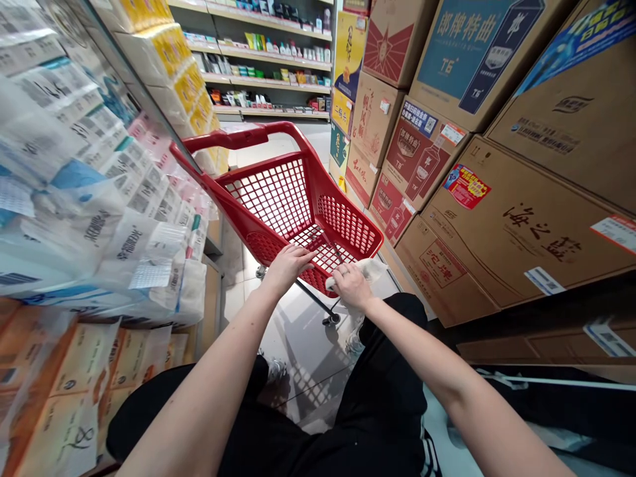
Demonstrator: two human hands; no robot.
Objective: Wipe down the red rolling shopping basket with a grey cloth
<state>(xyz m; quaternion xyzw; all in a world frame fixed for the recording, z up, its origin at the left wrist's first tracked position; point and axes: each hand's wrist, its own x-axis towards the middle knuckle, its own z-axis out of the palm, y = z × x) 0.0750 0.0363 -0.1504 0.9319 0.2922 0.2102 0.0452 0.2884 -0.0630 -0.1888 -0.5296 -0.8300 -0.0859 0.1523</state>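
A red plastic shopping cart (334, 185) stands tilted in view in front of me, its lattice basket open at the top. My left hand (291, 265) is closed over the basket's near rim, fingers pointing right. Just right of it, my right hand (352, 285) wears a ring and grips a whitish cloth (373, 270), which touches the near right corner of the cart. Part of the cloth is hidden under the fingers. Inside the basket, near the hands, are thin dark strap-like parts that I cannot make out clearly.
Stacked cardboard cartons (527, 225) line the right side. Plastic-wrapped paper packs (134, 218) and yellow-white packs (173, 66) fill the left. Shelves of bottles and tubes (278, 50) stand at the back. My knees flank a cart wheel (331, 319) on the tiled floor (303, 331).
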